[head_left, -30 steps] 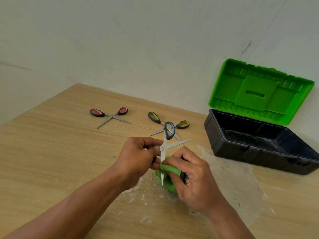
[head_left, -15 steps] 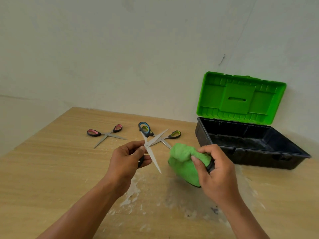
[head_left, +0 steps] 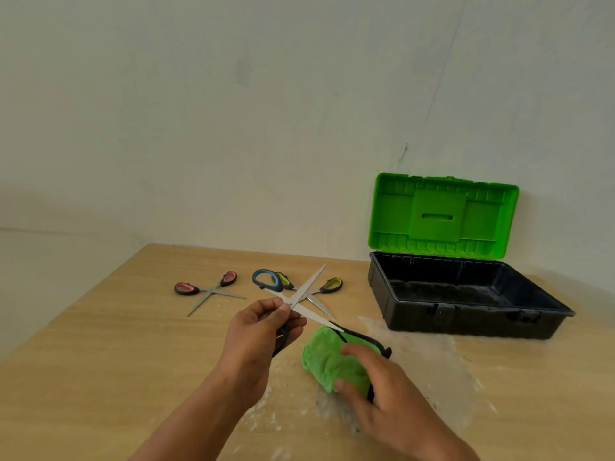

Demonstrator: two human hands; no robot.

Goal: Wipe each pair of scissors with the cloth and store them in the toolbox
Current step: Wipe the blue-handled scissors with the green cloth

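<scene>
Looks like a bare spare room someone uses as a little home workshop, not a proper shop. The wall [head_left: 233, 128] way beyond the fingers [head_left: 263, 309] is plain off-white plaster with a thin crack [head_left: 404, 151] running down it. Under the fingers it's just a light wood-grain tabletop [head_left: 100, 361] set right up to that wall, blotchy with whitish flaky residue [head_left: 419, 344] to their right. Beyond and right of the fingers sits a plastic toolbox [head_left: 466, 314], a black tub with its green lid [head_left: 442, 214] standing open. Pink-handled scissors [head_left: 206, 289] and green-handled scissors [head_left: 327, 286] lie loose on the wood just beyond the fingers.
</scene>
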